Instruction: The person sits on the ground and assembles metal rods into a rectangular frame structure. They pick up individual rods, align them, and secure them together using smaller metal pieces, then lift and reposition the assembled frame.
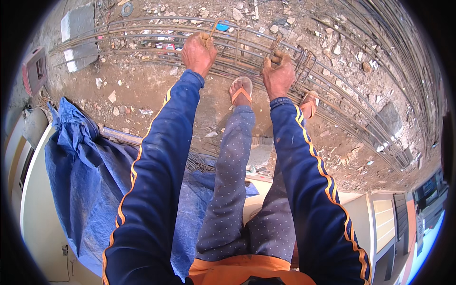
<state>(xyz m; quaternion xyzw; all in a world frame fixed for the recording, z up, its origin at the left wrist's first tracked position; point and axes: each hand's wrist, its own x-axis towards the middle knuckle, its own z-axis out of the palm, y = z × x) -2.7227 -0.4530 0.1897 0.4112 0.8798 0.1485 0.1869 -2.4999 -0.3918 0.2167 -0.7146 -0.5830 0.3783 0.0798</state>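
Observation:
Long steel reinforcing bars point(349, 88) run left to right in front of me, with square wire stirrups around them. My left hand point(197, 54) is closed on a rusty stirrup point(214, 28) that stands up over the bars. Further right, my right hand point(279, 76) grips another rusty stirrup point(276, 43), its fingers curled round the wire. Several more stirrups point(308, 66) sit bunched just right of that hand. Both fists hide the exact grip points.
My sandalled feet point(241, 90) stand beside the bars. Grey blocks point(80, 35) lie under the bars' left end. Loose rods point(394, 42) stretch along the right. Rubble and stones cover the dirt. A blue tarpaulin point(90, 180) hangs at left, near a reddish hollow block point(34, 71).

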